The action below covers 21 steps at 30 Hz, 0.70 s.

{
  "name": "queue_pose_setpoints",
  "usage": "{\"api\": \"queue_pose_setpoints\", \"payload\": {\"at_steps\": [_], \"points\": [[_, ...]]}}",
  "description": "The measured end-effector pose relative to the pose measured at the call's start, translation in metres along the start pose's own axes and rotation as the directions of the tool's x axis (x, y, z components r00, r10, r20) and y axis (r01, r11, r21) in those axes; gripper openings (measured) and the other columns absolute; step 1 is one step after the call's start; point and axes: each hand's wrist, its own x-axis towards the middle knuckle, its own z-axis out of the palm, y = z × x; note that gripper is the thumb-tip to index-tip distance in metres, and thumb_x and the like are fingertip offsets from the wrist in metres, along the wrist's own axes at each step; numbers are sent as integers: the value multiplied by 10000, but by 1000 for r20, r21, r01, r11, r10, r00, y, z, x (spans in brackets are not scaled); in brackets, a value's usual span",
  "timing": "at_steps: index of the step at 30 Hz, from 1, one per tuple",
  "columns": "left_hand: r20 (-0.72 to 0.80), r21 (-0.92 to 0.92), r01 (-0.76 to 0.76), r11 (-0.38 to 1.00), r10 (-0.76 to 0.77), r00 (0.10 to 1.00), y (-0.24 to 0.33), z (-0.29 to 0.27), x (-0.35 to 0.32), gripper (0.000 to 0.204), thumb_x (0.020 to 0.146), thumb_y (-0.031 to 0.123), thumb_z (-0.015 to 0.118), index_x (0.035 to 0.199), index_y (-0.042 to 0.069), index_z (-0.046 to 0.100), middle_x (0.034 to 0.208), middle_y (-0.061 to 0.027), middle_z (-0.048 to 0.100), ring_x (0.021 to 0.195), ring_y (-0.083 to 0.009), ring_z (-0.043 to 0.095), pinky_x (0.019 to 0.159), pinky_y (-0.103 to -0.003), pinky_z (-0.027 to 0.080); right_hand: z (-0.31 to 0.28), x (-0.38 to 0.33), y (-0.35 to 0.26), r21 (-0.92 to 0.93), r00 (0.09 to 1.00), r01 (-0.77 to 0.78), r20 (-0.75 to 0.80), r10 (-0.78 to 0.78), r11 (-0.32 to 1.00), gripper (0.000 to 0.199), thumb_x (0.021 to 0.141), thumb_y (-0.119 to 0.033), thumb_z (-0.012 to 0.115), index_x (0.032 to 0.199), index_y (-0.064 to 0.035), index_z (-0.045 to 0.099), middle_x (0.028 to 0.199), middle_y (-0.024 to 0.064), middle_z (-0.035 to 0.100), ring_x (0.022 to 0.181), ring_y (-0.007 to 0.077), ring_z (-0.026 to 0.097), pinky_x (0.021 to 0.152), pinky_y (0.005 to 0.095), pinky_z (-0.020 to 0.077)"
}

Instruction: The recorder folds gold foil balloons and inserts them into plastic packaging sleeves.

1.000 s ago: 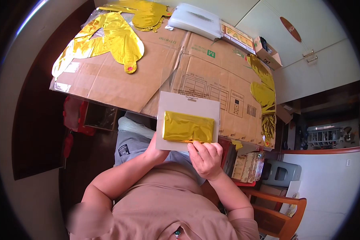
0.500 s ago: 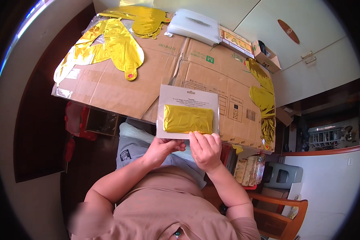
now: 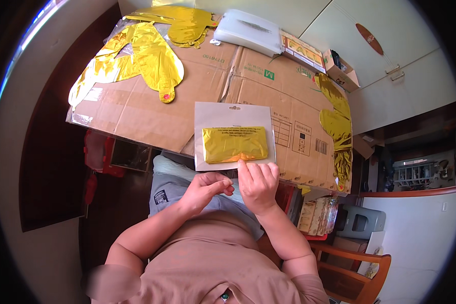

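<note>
A folded gold foil balloon point(image 3: 234, 145) lies in a clear plastic bag against a pale card point(image 3: 205, 114) with a hanging slot at its top. The package is at the near edge of the cardboard surface, in front of me. My right hand point(image 3: 258, 185) has its fingers curled on the package's lower right edge, the index fingertip at the bottom of the foil; its thumb is mostly hidden. Just below the package, apart from it, my left hand point(image 3: 206, 190) is closed with thumb and index finger pinched together. Anything between those fingertips is too small to make out.
Flattened gold foil balloons lie at the back left point(image 3: 154, 63), far back point(image 3: 190, 30) and right edge point(image 3: 334, 124) of the cardboard surface point(image 3: 152, 119). A stack of clear plastic sleeves point(image 3: 248, 31) and a small open box point(image 3: 341, 71) stand behind. A wooden chair point(image 3: 372, 273) is at my right.
My left hand has come away from the package's lower edge and sits slightly lower. The package has shifted a little left and up, with my right hand still at its edge.
</note>
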Motion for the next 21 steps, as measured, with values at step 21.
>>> {"api": "queue_pose_setpoints", "payload": {"at_steps": [21], "points": [[139, 912, -140, 386, 30, 990, 119, -8, -57, 371, 886, 362, 742, 1069, 39, 736, 1049, -185, 713, 969, -319, 674, 879, -428, 516, 20, -2, 17, 122, 987, -122, 124, 107, 985, 682, 876, -531, 709, 1342, -41, 619, 1394, 220, 576, 1301, 403, 518, 1085, 524, 411]]}}
